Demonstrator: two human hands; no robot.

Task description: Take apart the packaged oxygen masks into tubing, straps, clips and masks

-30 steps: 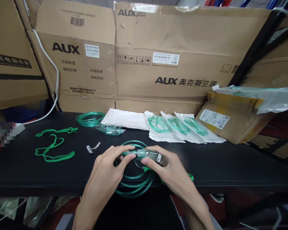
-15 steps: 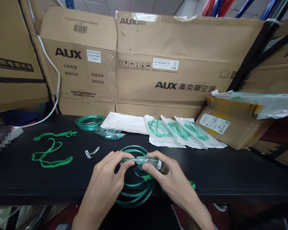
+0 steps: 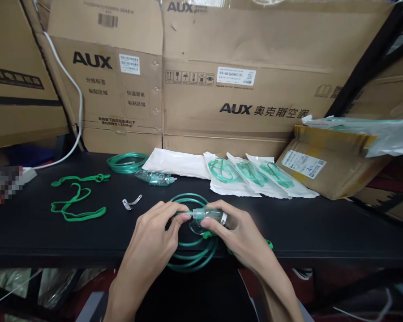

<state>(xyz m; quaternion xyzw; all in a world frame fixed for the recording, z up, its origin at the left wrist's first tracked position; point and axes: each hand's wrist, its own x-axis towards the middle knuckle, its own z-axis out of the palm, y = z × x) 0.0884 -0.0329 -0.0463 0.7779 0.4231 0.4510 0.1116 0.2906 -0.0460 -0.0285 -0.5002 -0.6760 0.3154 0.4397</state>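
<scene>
My left hand pinches the end of a green tube between thumb and fingers, right at the connector of a clear oxygen mask. My right hand is closed around the mask's body, with a metal nose strip showing beside the fingers. Part of the mask is hidden by that hand. Loops of the tube hang below my hands past the table's front edge. A green strap shows at the mask, and a bit of green strap sticks out right of my right wrist.
On the black table lie green straps, a loose metal strip, coiled tubing, another mask and a white packet. Several packets with tubing lie beside a cardboard box. Large cartons stand behind.
The camera view has tilted down slightly, so the scene sits higher. Both hands keep their hold on the tube and the mask at the connector, with little visible motion.
</scene>
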